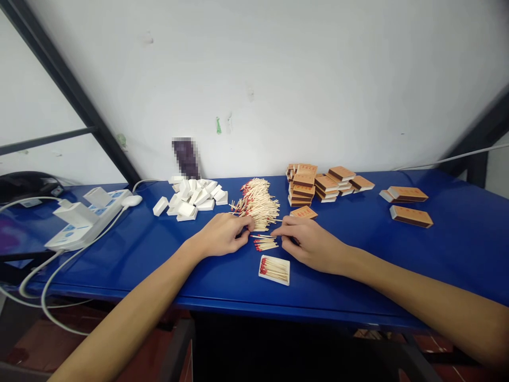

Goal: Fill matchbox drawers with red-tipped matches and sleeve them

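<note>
In the head view, my left hand touches the loose match heap; my right hand nears a small match cluster. Fingers narrow; grip I can't tell. One tray is filled, judging by eye; plenty remains loose.

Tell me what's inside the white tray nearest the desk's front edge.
The tray holds red-tipped matches, laid side by side with their heads toward the left hand's side. They cover most of its floor, so anything beneath them cannot be seen.
</note>
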The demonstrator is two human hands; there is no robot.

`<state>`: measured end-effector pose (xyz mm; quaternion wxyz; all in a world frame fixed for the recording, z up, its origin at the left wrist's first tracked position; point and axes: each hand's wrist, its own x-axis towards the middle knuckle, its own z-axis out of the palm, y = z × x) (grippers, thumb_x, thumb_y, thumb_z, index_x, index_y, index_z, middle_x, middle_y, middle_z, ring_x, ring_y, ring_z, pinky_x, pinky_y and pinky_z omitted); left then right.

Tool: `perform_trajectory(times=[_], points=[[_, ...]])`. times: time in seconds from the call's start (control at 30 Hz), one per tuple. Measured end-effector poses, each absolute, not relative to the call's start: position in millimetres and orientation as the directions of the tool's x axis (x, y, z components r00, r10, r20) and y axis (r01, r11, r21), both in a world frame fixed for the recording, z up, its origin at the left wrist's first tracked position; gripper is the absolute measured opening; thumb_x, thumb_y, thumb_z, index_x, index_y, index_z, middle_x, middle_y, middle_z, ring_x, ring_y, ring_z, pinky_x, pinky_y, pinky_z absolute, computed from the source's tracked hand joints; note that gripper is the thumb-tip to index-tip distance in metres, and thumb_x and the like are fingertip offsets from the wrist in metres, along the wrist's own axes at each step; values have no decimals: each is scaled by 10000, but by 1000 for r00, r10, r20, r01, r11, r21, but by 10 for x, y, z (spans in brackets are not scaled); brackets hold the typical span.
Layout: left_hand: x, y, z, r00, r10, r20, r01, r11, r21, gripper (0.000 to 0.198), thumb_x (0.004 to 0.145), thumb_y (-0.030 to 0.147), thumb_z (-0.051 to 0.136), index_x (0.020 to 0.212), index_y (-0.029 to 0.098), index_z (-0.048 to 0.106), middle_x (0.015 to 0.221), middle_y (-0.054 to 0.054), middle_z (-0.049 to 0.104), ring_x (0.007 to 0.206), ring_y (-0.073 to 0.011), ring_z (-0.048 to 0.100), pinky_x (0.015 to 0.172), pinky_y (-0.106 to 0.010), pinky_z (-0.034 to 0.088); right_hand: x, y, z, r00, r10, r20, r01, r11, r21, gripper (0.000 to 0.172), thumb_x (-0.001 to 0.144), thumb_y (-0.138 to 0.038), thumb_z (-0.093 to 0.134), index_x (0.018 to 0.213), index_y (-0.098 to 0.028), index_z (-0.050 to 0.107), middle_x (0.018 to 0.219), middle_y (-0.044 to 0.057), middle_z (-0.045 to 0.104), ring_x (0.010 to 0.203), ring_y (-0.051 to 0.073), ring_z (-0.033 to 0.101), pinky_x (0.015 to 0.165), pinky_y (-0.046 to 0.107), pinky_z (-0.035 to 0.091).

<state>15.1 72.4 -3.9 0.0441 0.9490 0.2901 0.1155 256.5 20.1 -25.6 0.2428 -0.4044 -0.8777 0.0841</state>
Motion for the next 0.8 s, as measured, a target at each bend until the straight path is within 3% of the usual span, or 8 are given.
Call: perform_trajectory(times=[0.4, 0.6, 0.8], points=[[185, 698, -49, 817, 539, 206, 510, -841, 179, 117, 882, 247, 530, 905, 189, 628, 552, 66, 468, 494, -94, 438, 541, -229, 304, 2563, 175, -249, -575, 755, 314, 686, 655, -316, 290, 933, -188, 464, 1097, -184, 703, 872, 64, 598, 749, 176, 573, 670, 303, 423], [202, 659, -12, 826, 532, 189, 503, -845, 181, 212, 903, 292, 523, 1003, 181, 673, 571, 45, 534, 515, -105, 486, 570, -232, 332, 2566, 197, -227, -577, 764, 289, 665, 644, -377, 241, 955, -275, 505, 1072, -192, 699, 866, 55, 603, 773, 177, 575, 684, 304, 428], [205, 641, 1, 834, 518, 189, 485, -852, 198, 338, 891, 454, 568, 1018, 173, 707, 657, 7, 631, 576, -121, 552, 620, -242, 390, 2575, 229, -246, -573, 772, 275, 665, 634, -394, 237, 911, -357, 602, 1054, -194, 698, 872, 52, 608, 753, 173, 567, 665, 296, 420]])
